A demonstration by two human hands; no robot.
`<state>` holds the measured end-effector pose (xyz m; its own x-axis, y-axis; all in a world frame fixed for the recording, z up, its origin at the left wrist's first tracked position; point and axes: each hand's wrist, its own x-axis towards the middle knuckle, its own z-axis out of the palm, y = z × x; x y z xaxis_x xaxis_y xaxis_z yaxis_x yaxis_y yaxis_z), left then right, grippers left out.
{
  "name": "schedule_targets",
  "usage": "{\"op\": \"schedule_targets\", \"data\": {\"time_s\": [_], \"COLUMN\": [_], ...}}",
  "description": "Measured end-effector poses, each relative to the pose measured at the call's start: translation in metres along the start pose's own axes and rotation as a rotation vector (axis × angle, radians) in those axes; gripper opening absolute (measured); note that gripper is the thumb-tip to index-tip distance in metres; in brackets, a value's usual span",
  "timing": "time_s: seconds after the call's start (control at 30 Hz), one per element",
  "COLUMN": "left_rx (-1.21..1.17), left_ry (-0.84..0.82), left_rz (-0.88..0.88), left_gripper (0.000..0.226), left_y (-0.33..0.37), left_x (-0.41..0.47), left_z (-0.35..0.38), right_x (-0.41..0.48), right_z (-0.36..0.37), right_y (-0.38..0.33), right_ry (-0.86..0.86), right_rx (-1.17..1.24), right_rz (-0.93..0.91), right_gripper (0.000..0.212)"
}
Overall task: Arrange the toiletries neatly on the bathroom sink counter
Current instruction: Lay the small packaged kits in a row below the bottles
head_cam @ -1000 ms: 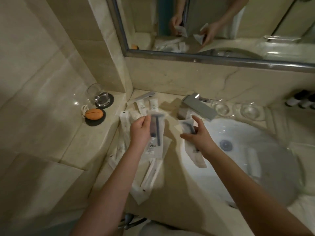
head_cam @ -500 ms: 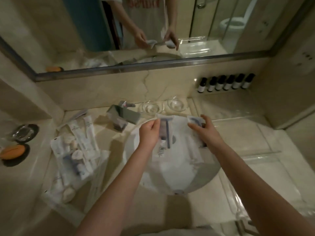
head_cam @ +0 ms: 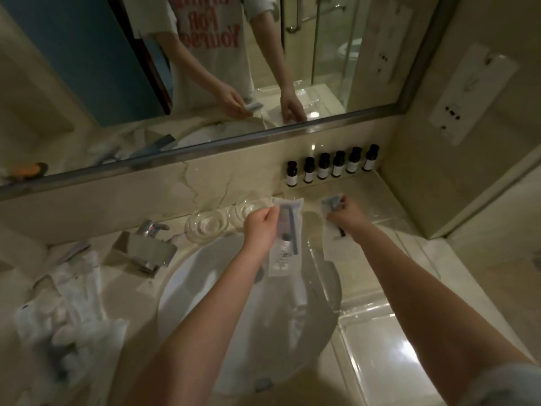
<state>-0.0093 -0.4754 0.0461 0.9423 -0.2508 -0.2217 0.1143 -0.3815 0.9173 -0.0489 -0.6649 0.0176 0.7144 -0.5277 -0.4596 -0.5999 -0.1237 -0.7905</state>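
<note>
My left hand (head_cam: 260, 228) grips the top of a clear razor packet (head_cam: 285, 241) with a dark razor and a small tube inside; it hangs over the far side of the white sink basin (head_cam: 205, 288). My right hand (head_cam: 347, 213) holds a second sealed packet (head_cam: 336, 241) above the counter to the right of the basin, a little in front of a row of several small dark bottles (head_cam: 330, 165). A heap of white wrapped toiletries (head_cam: 67, 303) lies on the counter at the left.
A chrome faucet (head_cam: 149, 247) stands behind the basin at the left. Two clear glass dishes (head_cam: 210, 224) sit beside it against the wall. A clear tray (head_cam: 377, 317) lies on the counter at the right. The mirror (head_cam: 205, 83) runs above.
Both hands have carried their packets from the left heap across the basin to the right, toward the bottles. The view has swung right with them.
</note>
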Motion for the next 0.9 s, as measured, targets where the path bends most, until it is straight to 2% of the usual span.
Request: {"op": "schedule_targets", "data": {"time_s": [0.13,0.3,0.4,0.47,0.53,0.57,0.63,0.77,0.9], "left_rx": [0.009,0.038,0.043,0.054,0.054,0.047,0.031,-0.029,-0.05], "left_ry": [0.037,0.123,0.142,0.146,0.142,0.139,0.137,0.152,0.15], "left_rz": [0.008,0.024,0.022,0.021,0.015,0.01,-0.004,-0.043,-0.061], "left_gripper": [0.044,0.048,0.047,0.045,0.039,0.037,0.033,0.034,0.026], "left_y": [0.003,-0.001,-0.007,-0.01,-0.014,-0.015,-0.018,-0.02,-0.017], "left_x": [0.02,0.037,0.042,0.044,0.045,0.045,0.044,0.044,0.045], "left_z": [0.005,0.002,0.0,-0.001,-0.001,-0.001,-0.001,-0.004,-0.003], "right_x": [0.02,0.036,0.033,0.029,0.025,0.024,0.024,0.025,0.026], "right_z": [0.016,0.037,0.041,0.038,0.036,0.036,0.04,0.054,0.064], "right_y": [-0.021,-0.019,-0.003,0.013,0.03,0.038,0.045,0.033,0.021], "right_ry": [-0.067,0.017,0.183,0.288,0.253,0.188,0.087,0.052,0.007], "right_rx": [-0.14,-0.343,-0.422,-0.488,-0.629,-0.718,-0.837,-0.902,-0.842], "right_rz": [-0.057,-0.187,-0.35,-0.531,-0.696,-0.717,-0.658,-0.587,-0.51], "right_gripper": [0.053,0.052,0.052,0.049,0.053,0.057,0.059,0.061,0.06]}}
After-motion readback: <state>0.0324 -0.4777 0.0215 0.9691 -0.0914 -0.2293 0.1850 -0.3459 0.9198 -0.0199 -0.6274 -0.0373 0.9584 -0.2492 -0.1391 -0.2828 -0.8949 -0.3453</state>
